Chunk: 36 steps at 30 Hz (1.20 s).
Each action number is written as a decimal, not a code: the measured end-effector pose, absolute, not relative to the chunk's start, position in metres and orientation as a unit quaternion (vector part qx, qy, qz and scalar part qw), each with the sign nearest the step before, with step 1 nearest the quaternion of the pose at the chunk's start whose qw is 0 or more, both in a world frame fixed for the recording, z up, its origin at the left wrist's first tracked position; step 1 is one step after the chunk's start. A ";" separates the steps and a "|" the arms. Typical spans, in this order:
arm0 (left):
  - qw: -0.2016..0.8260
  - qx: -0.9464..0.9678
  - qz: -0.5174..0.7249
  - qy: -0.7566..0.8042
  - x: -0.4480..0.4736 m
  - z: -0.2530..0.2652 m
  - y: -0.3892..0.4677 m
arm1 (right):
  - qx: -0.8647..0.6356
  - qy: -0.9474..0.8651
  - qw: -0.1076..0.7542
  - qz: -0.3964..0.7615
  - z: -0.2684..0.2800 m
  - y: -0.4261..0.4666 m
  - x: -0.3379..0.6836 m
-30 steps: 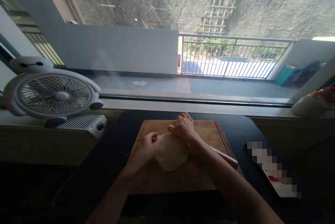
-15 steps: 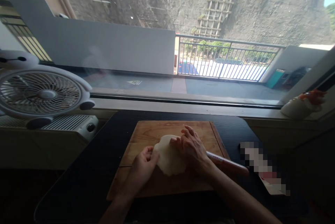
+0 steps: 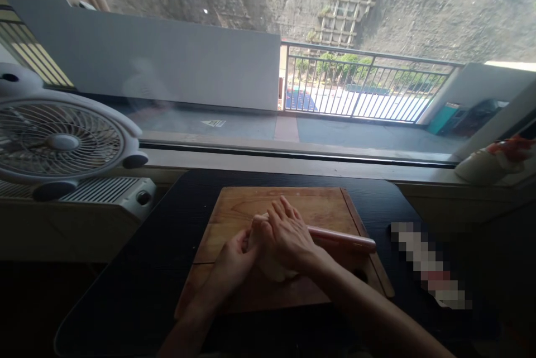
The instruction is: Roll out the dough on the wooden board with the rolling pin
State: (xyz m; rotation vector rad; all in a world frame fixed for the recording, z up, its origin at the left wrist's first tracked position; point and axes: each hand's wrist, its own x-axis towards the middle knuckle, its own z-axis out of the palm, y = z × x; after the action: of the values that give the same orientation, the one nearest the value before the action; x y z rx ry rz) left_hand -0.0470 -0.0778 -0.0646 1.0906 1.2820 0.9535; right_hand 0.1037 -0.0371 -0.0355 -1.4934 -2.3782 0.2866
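A flat, pale round of dough (image 3: 274, 271) lies on the wooden cutting board (image 3: 322, 285), largely covered by my hands. At its left edge, my left hand (image 3: 238, 257) has its fingers curled and pinched on the dough. My right hand (image 3: 288, 235) is spread over the dough's upper part, fingers stretched out and pointing away from me. From beneath it a rolling pin (image 3: 343, 238) sticks out to the right across the board. The pin's other end is hidden under my hands, so I cannot tell how far it reaches over the dough.
The board rests on a dark table (image 3: 142, 274) against a window sill. A blurred-out item (image 3: 431, 268) lies right of the board. To the left, a white fan (image 3: 62, 140) stands on a white slatted unit (image 3: 113, 196). A pale pot (image 3: 477, 165) sits on the sill.
My right hand has moved slightly left and come down over the dough's upper part, nearer my left hand. The rolling pin has shifted left. The view has tilted down slightly.
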 end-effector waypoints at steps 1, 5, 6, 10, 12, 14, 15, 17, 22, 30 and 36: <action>0.566 0.467 0.405 0.545 -0.047 -0.064 -0.078 | -0.542 -0.821 0.146 0.104 -0.034 -0.024 0.104; 0.570 0.463 0.382 0.561 -0.046 -0.061 -0.077 | -0.595 -0.787 0.091 0.132 -0.030 0.028 0.104; 0.572 0.459 0.380 0.564 -0.046 -0.061 -0.077 | -0.594 -0.787 0.089 0.139 -0.030 0.030 0.103; 0.563 0.455 0.401 0.561 -0.047 -0.065 -0.077 | -0.533 -0.824 0.140 0.135 -0.037 -0.007 0.101; 0.560 0.461 0.398 0.562 -0.047 -0.066 -0.077 | -0.510 -0.837 0.154 0.124 -0.039 -0.018 0.102; 0.561 0.469 0.383 0.565 -0.046 -0.064 -0.076 | -0.530 -0.826 0.146 0.125 -0.038 -0.007 0.104; 0.564 0.470 0.374 0.566 -0.045 -0.063 -0.076 | -0.554 -0.812 0.133 0.128 -0.038 0.005 0.106; 0.572 0.465 0.361 0.571 -0.045 -0.060 -0.076 | -0.603 -0.780 0.108 0.127 -0.036 0.030 0.109; 0.574 0.458 0.363 0.574 -0.047 -0.062 -0.076 | -0.569 -0.801 0.129 0.136 -0.038 0.013 0.103; 0.564 0.472 0.342 0.585 -0.045 -0.057 -0.077 | -0.589 -0.790 0.118 0.125 -0.039 0.030 0.114; 0.558 0.482 0.372 0.564 -0.048 -0.065 -0.077 | -0.540 -0.823 0.138 0.109 -0.041 0.003 0.104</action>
State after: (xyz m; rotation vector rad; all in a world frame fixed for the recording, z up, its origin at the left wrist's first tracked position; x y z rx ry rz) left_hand -0.0482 -0.0772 -0.0647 1.1361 1.3308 0.8764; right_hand 0.1039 0.0029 -0.0414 -1.5622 -2.3800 0.3159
